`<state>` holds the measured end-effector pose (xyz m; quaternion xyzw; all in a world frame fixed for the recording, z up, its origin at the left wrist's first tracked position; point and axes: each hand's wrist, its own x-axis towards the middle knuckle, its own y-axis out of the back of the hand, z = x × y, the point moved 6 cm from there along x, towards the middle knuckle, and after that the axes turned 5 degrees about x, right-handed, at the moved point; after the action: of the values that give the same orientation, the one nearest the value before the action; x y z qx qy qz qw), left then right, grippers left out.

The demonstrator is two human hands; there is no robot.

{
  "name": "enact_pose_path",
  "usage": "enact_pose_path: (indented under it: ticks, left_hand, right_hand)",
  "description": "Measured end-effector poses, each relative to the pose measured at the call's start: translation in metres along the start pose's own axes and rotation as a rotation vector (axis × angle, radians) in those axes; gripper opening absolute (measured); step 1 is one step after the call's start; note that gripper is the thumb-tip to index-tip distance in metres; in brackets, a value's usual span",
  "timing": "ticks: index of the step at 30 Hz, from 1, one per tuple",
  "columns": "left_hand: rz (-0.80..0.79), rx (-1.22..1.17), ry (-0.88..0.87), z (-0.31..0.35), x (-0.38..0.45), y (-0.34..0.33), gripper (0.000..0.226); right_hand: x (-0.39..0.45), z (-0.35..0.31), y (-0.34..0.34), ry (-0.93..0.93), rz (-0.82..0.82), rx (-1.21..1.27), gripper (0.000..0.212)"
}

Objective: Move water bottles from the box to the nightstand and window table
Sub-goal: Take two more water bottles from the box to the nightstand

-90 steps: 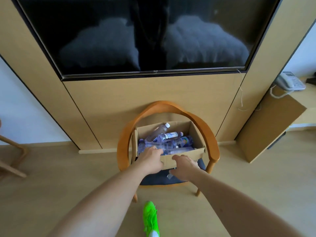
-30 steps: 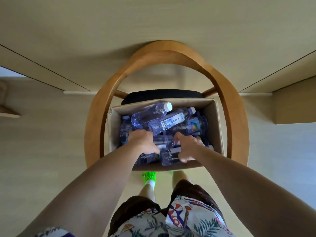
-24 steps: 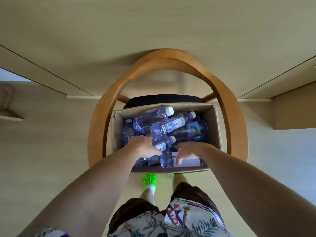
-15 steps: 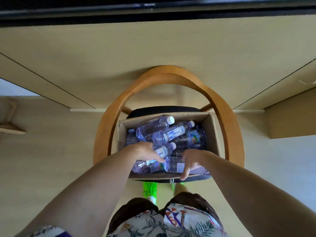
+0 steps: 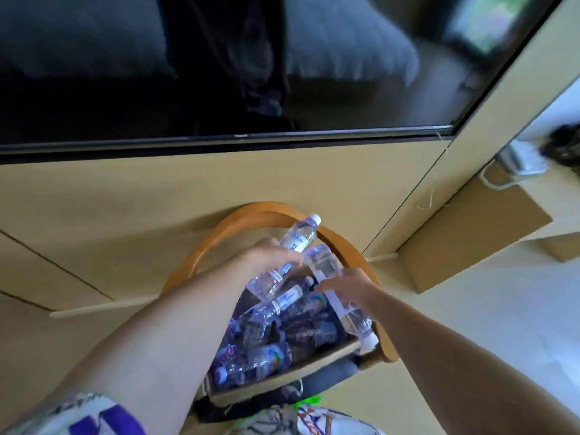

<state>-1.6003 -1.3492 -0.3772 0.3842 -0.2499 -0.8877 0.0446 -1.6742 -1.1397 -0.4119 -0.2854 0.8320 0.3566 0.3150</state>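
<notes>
**Two bottles out of the box, one per hand**

So each hand has its own water bottle right now. The left hand (image 5: 271,257) is wrapped around the middle of the upper bottle (image 5: 290,251), white cap pointing up and away toward the chair back. The right hand (image 5: 348,285) grips the second bottle (image 5: 337,288) around its label, and this one is flipped — cap end down near the front corner of the box (image 5: 314,367), base up, almost touching the first bottle. Both look lifted clear of the pile, though the frame is blurry, so I can't swear the lower cap isn't brushing the cardboard.

The rest of the bottles (image 5: 279,328) lie jumbled in the box, which sits on the dark cushion of a round-backed wooden chair (image 5: 219,230) against the wall panel under the TV (image 5: 219,67). There's a desk (image 5: 489,240) off to the right with a phone (image 5: 521,160) on it.

How I'd do this bit well, my guess anyway: keep the grip mid-body, since these thin bottles crumple and slip if you squeeze near the ends. Lift straight up before turning so the hanging cap doesn't snag the box edge or the chair's arm hoop. Neither the nightstand nor the window table is in view — so it's a carry next.
</notes>
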Motion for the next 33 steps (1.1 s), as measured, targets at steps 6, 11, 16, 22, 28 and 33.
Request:
enact_pose_path:
  ticks: [6,11,16,22,28,33]
  left_hand:
    - [-0.184,-0.276,-0.166,0.05,-0.04,-0.011,0.077]
    - [-0.246,-0.266,-0.313,0.093,-0.069,-0.041,0.078]
    - [-0.285,-0.134,-0.355,0.143,-0.104,-0.093,0.06]
    - [-0.443,0.088,-0.514,0.204,-0.167,-0.191,0.044]
    - [-0.625,0.229,-0.673,0.234,-0.267,-0.321,0.056]
    - [-0.767,0.287,-0.737,0.228,-0.354,-0.424,0.034]
  right_hand:
    - [-0.059,0.013,0.031,0.013,0.212,0.647,0.06]
    - [-0.113,0.037,0.046,0.114,0.321,0.895,0.077]
    - [-0.177,0.078,0.079,0.219,0.476,1.029,0.059]
    - [-0.264,0.162,0.109,0.307,0.668,1.212,0.06]
    - [-0.372,0.276,0.115,0.343,0.874,1.334,0.041]
    - [-0.469,0.382,0.103,0.296,1.092,1.395,0.035]
